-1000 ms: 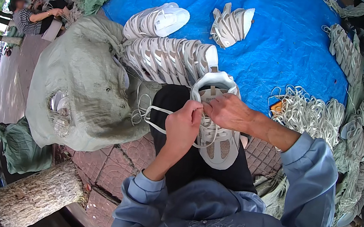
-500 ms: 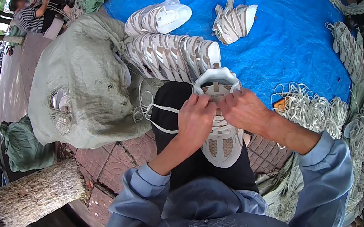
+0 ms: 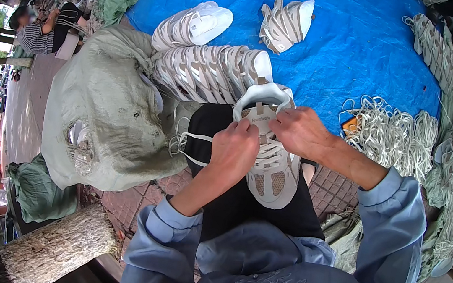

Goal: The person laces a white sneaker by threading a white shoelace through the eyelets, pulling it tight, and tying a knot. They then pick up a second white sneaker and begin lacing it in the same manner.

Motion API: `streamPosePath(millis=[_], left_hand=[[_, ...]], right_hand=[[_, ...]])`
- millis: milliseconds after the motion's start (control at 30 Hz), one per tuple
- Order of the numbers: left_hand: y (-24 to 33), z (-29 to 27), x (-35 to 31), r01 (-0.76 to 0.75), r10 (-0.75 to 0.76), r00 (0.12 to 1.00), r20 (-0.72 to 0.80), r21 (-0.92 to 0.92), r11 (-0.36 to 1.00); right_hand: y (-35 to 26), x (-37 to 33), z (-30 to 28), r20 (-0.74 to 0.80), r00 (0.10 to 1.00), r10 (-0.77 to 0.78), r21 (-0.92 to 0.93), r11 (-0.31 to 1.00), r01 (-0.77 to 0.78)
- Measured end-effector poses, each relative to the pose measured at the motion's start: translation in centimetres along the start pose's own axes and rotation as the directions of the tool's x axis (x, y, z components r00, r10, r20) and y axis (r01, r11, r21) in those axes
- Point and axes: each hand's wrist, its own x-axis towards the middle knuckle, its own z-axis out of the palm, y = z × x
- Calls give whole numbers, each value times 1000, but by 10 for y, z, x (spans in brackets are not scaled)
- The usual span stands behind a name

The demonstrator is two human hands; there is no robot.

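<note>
Pinching at the shoe's [image 3: 272, 162] upper left eyelets with the clenched left hand [image 3: 234, 150], and gripping its upper right edge beside the collar with the curled right hand [image 3: 302, 131]. Hard to tell lace from fabric between the fingertips. Resting on the dark trousers [image 3: 239, 211], toe near, collar far. Judging by the crossings below the tongue, probably lacing the top holes. Would next call for steadying the shoe and drawing through the white lace [image 3: 201, 136] looped at left. Farther out: pale sack [image 3: 107, 121] left, nested shoes [image 3: 208, 72] far left, lace heap [image 3: 397, 140] right, blue sheet [image 3: 368, 45] far.
</note>
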Motion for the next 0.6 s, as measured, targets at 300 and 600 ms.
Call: streamPosePath(millis=[300, 600], left_hand=[[-2, 5, -9, 343, -227, 929, 293, -446, 827], [-11, -3, -6, 569, -291, 818, 497, -622, 537]], right_hand=[[2, -3, 4, 7, 1000, 6, -1, 1000, -6], [2, -6, 6, -37, 999, 4, -7, 1000, -4]])
